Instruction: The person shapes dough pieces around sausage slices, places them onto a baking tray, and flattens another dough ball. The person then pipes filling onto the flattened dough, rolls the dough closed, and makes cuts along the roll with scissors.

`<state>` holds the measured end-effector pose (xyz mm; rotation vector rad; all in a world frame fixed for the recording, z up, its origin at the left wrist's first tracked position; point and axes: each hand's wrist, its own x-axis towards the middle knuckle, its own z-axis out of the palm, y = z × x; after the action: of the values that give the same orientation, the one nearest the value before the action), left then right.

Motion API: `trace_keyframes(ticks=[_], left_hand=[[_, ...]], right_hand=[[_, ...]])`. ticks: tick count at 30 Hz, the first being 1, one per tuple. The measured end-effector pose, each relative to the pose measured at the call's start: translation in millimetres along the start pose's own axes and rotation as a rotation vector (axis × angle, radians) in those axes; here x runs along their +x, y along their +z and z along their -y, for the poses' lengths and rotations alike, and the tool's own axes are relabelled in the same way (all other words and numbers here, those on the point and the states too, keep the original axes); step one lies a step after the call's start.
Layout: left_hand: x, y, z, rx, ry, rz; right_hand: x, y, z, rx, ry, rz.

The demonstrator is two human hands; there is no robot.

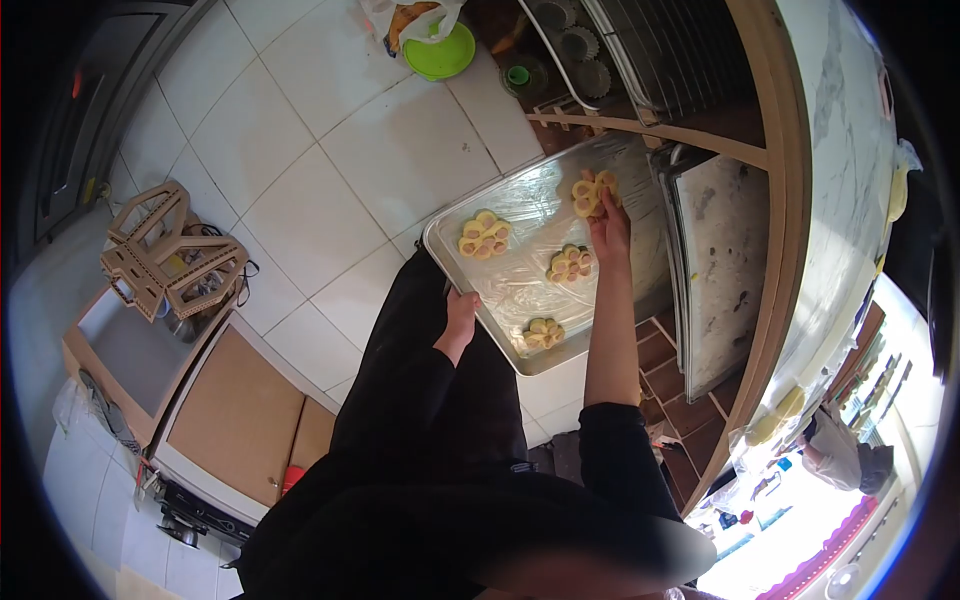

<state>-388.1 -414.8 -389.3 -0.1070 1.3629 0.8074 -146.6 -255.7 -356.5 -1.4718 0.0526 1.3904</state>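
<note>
A metal baking tray (480, 195) lined with shiny film is tilted in front of me, its far right end inside the rack. My left hand (461, 320) grips the tray's near left edge, fingers closed. Over the tray, my right hand (610, 232) pinches a flower-shaped dough piece (592, 194) with pinkish round slices. Three more such pieces lie on the film: one at the left (485, 236), one in the middle (571, 264) and one near the lower corner (545, 333).
On the right stands a wooden rack (785, 200) holding more trays (720, 270). A green bowl (440, 52) and a plastic bag are on the tiled floor. A brown folding stool (170, 255) stands left, by a cabinet (235, 425). A person (840, 450) is at far right.
</note>
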Motion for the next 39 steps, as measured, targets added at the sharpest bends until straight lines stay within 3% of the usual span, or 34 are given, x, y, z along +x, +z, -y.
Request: trace_keyframes(ticks=[6, 12, 15, 18, 24, 27, 30, 36, 39], left_hand=[[-1, 3, -4, -0.016, -0.028, 0.001], [-1, 2, -3, -0.012, -0.037, -0.005], [0, 1, -2, -0.002, -0.042, -0.009], [-1, 1, -3, -0.002, -0.055, -0.014], [-3, 4, -4, 0.013, -0.042, -0.026], [-4, 3, -7, 0.026, -0.041, -0.017], [-4, 4, -6, 0.015, -0.047, -0.03], [-7, 5, -9, -0.015, -0.056, -0.039], [-5, 4, -5, 0.013, -0.054, -0.042]], right_hand=[[2, 21, 8, -0.157, -0.036, 0.011], [14, 17, -6, -0.579, -0.186, -0.154], [17, 17, -5, -1.134, -0.308, -0.391], [4, 26, -5, -1.345, -0.987, -0.44], [3, 63, 22, -1.705, -0.641, -0.186], [35, 32, 23, -1.663, -0.781, 0.118], [40, 22, 34, -1.618, -0.688, 0.27], [50, 18, 47, -1.339, -0.456, 0.478], [44, 17, 51, -1.376, -0.626, 0.476]])
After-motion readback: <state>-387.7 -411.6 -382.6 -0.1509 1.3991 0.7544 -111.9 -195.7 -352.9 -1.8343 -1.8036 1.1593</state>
